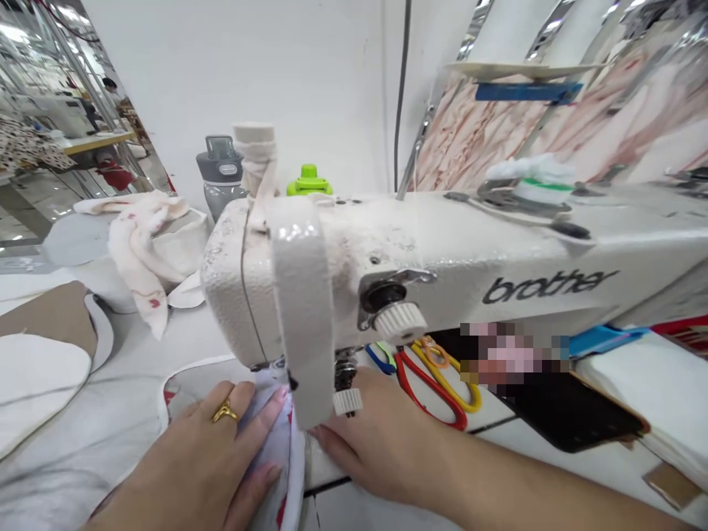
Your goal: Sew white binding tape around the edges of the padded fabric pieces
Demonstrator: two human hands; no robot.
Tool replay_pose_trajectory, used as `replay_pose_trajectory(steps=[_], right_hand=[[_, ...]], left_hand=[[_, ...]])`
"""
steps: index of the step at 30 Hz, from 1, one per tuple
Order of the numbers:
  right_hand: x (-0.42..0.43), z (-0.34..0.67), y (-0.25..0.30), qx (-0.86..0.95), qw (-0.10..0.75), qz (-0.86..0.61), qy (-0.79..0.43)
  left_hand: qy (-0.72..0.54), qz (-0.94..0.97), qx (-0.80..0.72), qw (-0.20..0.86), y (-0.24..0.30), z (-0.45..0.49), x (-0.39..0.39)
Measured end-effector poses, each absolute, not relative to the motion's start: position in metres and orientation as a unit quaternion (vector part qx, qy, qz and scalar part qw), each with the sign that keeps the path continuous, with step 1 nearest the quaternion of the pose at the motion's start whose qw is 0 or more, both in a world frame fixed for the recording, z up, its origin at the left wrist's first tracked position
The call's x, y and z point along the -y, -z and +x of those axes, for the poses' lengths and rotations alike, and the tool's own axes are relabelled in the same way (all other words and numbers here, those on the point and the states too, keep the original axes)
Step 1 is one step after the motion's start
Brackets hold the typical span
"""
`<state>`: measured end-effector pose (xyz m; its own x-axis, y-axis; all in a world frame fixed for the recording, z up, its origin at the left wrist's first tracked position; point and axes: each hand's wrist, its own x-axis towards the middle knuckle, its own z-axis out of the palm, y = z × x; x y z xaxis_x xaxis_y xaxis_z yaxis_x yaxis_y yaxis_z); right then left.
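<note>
A white fabric piece with red patches and a pale raised edge (297,472) lies beneath the head of a white sewing machine (354,258). My left hand (215,450) rests on this fabric, its fingers stretched out and the thumb apart, with a gold ring on one finger. The index fingertip reaches close to the needle area, which the machine's head cover hides. On the other side of the head, my right hand (370,428) lies low beside the fabric edge. Its thumb shows, but the machine hides most of the fingers, so their grip cannot be made out.
Red-handled scissors (428,398), yellow-handled scissors (470,391) and a phone (575,413) lie under the machine arm. Cut pieces (38,391) and a fabric strip (138,243) are at left. A grey bottle (220,177) and green-topped bottle (310,181) stand behind.
</note>
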<state>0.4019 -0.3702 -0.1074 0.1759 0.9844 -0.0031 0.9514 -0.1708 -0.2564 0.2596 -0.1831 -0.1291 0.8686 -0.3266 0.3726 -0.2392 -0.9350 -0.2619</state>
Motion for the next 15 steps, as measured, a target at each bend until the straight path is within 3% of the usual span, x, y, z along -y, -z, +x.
replay_pose_trajectory(steps=[5,15], right_hand=[[0.367,0.399,0.111,0.628,0.059,-0.772,-0.079],[0.369,0.399,0.113,0.615,0.092,-0.780,-0.071]], left_hand=[[0.220,-0.961,-0.125,0.110,0.128,0.268,0.192],[0.185,-0.976,-0.088,0.081,0.139,0.266,0.179]])
